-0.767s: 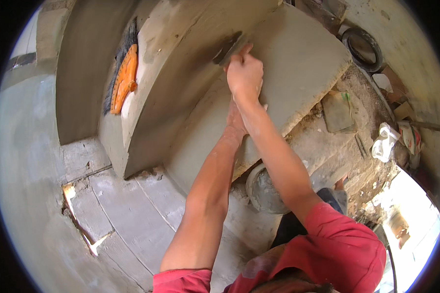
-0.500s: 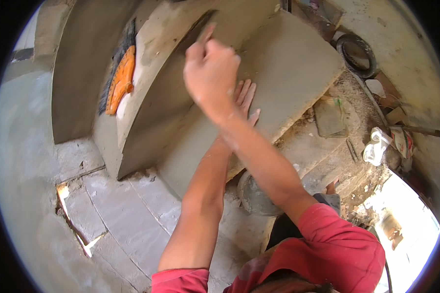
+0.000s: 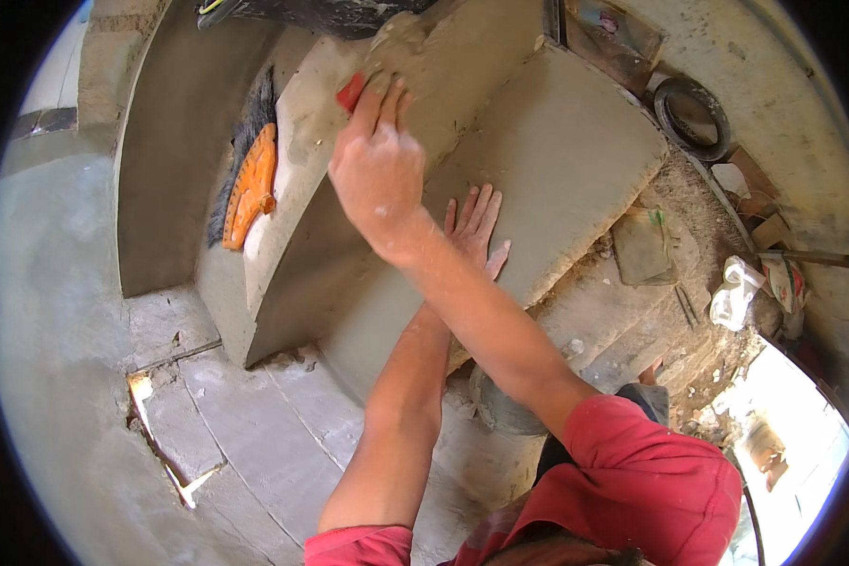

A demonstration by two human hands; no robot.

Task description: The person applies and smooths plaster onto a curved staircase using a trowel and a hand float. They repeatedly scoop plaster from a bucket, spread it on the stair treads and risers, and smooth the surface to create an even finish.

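Note:
My left hand (image 3: 476,226) lies flat on a smooth grey plastered slab (image 3: 575,141), fingers spread. Crossing above it, my right arm reaches to the far left. The fingers of my right hand (image 3: 382,170) are bent over a small object with a red part (image 3: 351,92), against the top of a curved plastered step wall (image 3: 453,75). The hand hides most of this object, so its kind does not show. Left of that hand, a brush with an orange handle (image 3: 251,189) and dark bristles rests on the step.
A dark container (image 3: 321,13) stands at the far edge. Beyond the slab's rough right edge lie a black ring-shaped pan (image 3: 691,118), a glassy square plate (image 3: 643,247) and a white plastic bag (image 3: 734,292). A bucket (image 3: 500,406) is partly hidden under my right arm.
My right hand has moved from beside the step wall's face toward the left, onto its top, and a red part now shows at its fingers. My left hand stays on the slab.

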